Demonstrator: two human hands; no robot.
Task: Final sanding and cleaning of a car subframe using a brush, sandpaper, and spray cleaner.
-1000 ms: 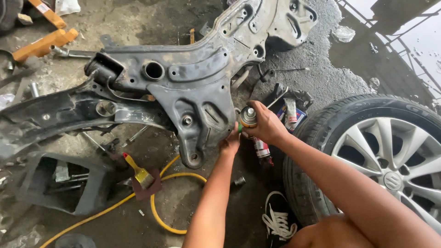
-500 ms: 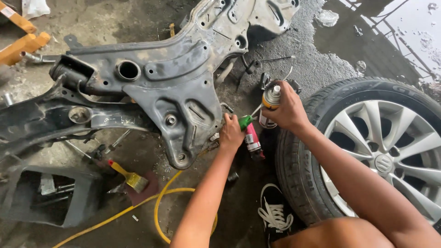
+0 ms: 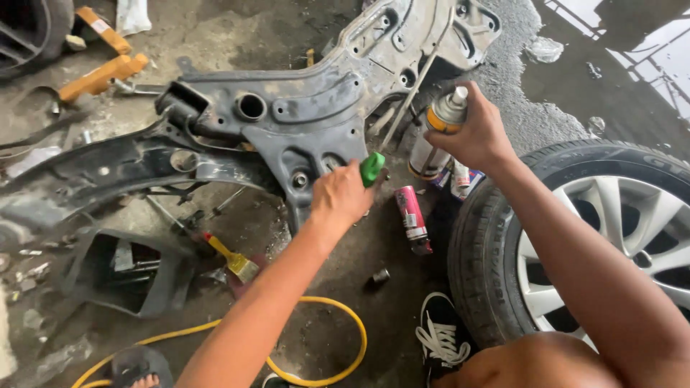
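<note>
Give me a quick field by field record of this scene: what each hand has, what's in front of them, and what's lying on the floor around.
Setting: wet, dirty concrete floor
Right hand: grips a silver spray can upright, nozzle on top
Left hand: holds a green cap
In front: large grey metal subframe lying flat
Between the hands, on the floor: red spray can on its side
Right side: tyre on a silver alloy wheel
Near the bottom: yellow hose, black shoe with white laces
Left side: yellow-handled brush

Green cap, pink can, yellow hose
</note>
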